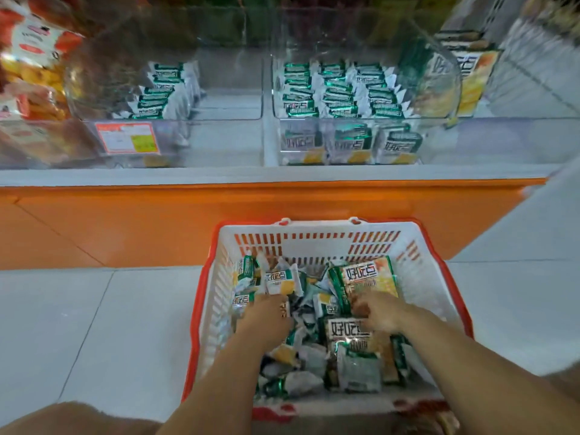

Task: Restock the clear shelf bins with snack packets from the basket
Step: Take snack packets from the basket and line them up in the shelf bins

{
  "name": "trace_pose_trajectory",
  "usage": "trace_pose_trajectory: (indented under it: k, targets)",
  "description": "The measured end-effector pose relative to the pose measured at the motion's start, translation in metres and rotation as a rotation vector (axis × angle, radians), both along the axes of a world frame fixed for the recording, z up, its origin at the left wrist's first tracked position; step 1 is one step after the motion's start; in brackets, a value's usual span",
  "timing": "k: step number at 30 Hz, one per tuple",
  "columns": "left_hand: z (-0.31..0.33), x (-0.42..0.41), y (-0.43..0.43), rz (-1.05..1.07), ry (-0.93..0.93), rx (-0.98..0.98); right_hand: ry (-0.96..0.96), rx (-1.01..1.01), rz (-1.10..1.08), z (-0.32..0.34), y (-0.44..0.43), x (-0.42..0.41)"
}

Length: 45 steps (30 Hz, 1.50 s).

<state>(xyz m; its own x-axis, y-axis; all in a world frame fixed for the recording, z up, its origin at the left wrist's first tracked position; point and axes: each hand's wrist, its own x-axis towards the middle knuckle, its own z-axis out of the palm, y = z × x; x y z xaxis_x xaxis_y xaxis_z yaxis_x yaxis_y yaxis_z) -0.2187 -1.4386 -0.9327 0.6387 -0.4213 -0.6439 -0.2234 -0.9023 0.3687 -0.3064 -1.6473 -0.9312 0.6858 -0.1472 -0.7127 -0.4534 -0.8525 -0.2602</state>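
Basket (423,262), lower centre: snack packets (348,334); left hand (266,320), right hand (378,315) dug in, grip indiscernible. Upper-right bin (433,142): packet rows.

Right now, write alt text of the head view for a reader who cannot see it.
A person's left hand and right hand reach into a white basket of snack packets on the floor. On the shelf beyond, the left clear bin holds one row of packets; the right clear bin holds three.
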Motion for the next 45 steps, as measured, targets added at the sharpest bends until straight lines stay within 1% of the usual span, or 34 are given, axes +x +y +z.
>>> trace_pose_trajectory:
  k: [1,3,6,8,10,13,16,18,22,24,26,28,30,32,34,36,38,40,41,45]
  targets:
    - [-0.006,-0.007,0.000,-0.086,0.024,0.056,0.016,-0.018,0.016,-0.009,-0.003,-0.003]
    - [-0.013,-0.017,-0.002,-0.157,0.045,0.097,0.013,-0.050,-0.006,-0.020,-0.005,-0.005]
    - [-0.015,-0.022,-0.009,-0.177,0.002,0.150,0.054,-0.146,0.085,-0.030,-0.001,-0.006]
    - [-0.017,-0.020,-0.013,-0.183,-0.002,0.172,0.042,-0.225,0.160,-0.036,0.003,-0.006]
    - [-0.018,-0.020,-0.016,-0.177,-0.001,0.180,0.028,-0.265,0.162,-0.036,0.004,-0.004]
    - [-0.019,-0.020,-0.015,-0.192,-0.020,0.206,0.029,-0.272,0.174,-0.027,0.006,0.000]
    - [-0.010,-0.017,-0.013,-0.274,-0.024,0.212,-0.089,-0.250,0.191,-0.012,0.017,0.006]
    - [-0.006,-0.015,-0.010,-0.280,-0.003,0.176,-0.171,-0.167,0.179,-0.001,0.029,0.010]
    - [0.015,-0.013,-0.007,-0.215,0.028,0.040,-0.174,0.157,0.135,0.032,0.057,0.020]
    - [0.043,-0.007,-0.008,-0.154,0.017,-0.088,-0.204,0.319,0.074,0.055,0.062,0.025]
    - [0.078,0.003,-0.009,-0.089,-0.033,-0.214,-0.272,0.422,-0.016,0.085,0.061,0.030]
    - [0.114,0.014,-0.007,-0.041,-0.134,-0.290,-0.349,0.531,-0.100,0.116,0.059,0.033]
    - [0.146,0.023,-0.001,0.003,-0.174,-0.369,-0.451,0.590,-0.136,0.143,0.060,0.036]
    - [0.177,0.030,0.008,0.027,-0.167,-0.499,-0.589,0.540,-0.136,0.169,0.064,0.039]
    - [0.203,0.036,0.020,0.089,-0.149,-0.679,-0.726,0.501,-0.148,0.192,0.068,0.043]
    - [0.219,0.042,0.032,0.194,-0.092,-0.876,-0.810,0.540,-0.188,0.213,0.072,0.049]
    - [0.227,0.049,0.043,0.269,-0.014,-1.002,-0.895,0.527,-0.195,0.229,0.078,0.058]
    - [0.231,0.057,0.048,0.287,0.062,-1.069,-0.976,0.472,-0.168,0.240,0.086,0.073]
    - [0.231,0.063,0.051,0.291,0.064,-1.087,-1.002,0.436,-0.146,0.244,0.090,0.082]
    - [0.233,0.091,0.062,0.369,-0.077,-1.192,-1.083,0.261,-0.034,0.263,0.104,0.124]
